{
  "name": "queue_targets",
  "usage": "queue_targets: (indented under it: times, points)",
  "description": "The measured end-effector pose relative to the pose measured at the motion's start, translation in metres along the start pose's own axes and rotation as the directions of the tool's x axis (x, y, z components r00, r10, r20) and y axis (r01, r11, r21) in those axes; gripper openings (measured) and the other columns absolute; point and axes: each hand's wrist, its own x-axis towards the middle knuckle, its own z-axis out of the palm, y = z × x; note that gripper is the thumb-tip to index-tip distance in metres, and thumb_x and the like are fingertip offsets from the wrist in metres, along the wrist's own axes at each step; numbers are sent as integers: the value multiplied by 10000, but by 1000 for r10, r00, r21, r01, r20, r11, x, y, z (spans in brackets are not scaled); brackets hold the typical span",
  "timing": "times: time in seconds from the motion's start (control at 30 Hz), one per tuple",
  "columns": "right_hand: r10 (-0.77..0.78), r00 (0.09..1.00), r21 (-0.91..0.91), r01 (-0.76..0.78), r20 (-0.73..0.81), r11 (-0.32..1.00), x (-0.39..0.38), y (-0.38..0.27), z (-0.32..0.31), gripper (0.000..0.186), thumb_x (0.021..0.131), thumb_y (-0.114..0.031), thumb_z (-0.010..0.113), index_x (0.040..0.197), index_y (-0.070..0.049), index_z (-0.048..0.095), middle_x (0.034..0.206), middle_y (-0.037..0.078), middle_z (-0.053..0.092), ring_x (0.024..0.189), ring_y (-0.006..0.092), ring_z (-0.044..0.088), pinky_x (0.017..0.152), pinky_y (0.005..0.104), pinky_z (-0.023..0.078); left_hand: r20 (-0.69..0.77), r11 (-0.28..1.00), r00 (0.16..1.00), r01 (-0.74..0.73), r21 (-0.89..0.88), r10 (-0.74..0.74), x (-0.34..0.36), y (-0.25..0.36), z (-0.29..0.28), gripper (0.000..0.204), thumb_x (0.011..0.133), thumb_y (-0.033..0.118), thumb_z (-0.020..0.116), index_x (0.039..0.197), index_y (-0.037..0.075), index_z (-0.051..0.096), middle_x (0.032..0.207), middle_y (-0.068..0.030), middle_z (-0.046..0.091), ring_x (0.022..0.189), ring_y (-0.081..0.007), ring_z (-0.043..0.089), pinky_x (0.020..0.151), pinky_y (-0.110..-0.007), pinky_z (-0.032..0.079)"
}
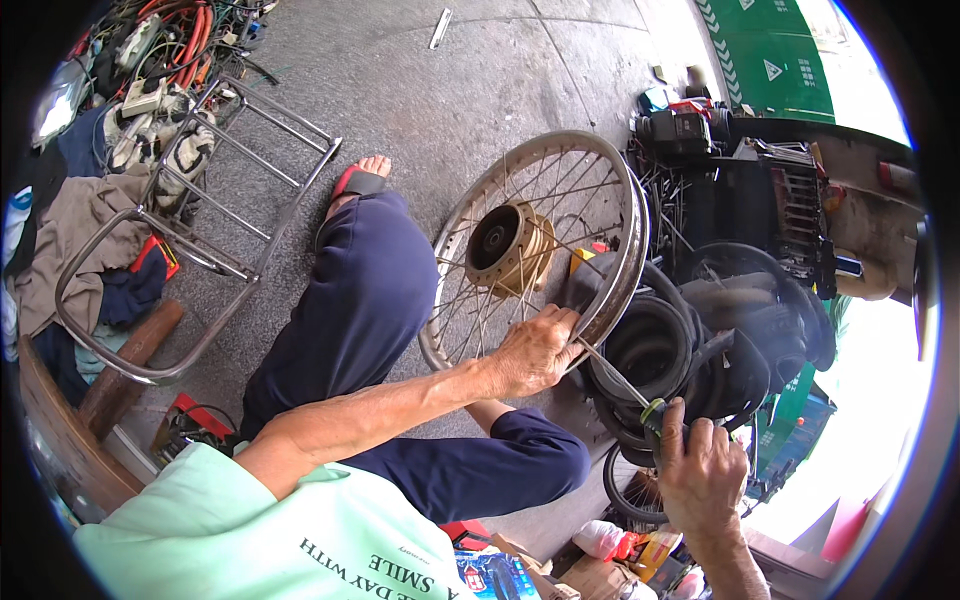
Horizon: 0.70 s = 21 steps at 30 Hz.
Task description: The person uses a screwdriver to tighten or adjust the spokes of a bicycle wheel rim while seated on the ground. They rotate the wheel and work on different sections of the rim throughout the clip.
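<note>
A spoked metal wheel (634,240) stands tilted between my legs, with a wide gold-brown hub (533,255) at its centre. My left hand (540,350) is closed on the lower right of its rim, fingers pressed near the spoke ends. In my right hand (702,475) is a screwdriver (618,377) with a green handle and a long thin shaft. The shaft points up and left to the rim's outer side, its tip close beside my left fingers. Whether the tip touches a spoke nipple is too small to tell.
Black tyres (650,345) lie piled just right of the wheel. Beyond them stand dark machinery and tool racks (795,210). A bent metal tube frame (265,235) and heaped clothes (85,235) are at left. Boxes and packages (600,575) lie at the lower right.
</note>
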Motion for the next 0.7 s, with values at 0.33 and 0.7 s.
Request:
queue_targets:
  times: [0.33,0.7]
  points:
    - [43,560,551,-823,827,139,41,33,-25,435,899,-355,727,1052,53,721,867,100,711,741,142,620,722,294,508,-5,997,997,77,-26,-77,-4,2,-2,303,938,198,635,1113,-34,550,1042,-214,586,1021,-396,603,851,-484,527]
    - [-11,997,42,14,-75,999,9,4,-5,320,836,-133,662,1139,-44,712,704,54,520,587,196,548,502,365,382,57,991,993,107,-81,-102,0,2,-7,302,947,203,619,1123,-30,544,1029,-215,591,1028,-395,602,857,-486,519]
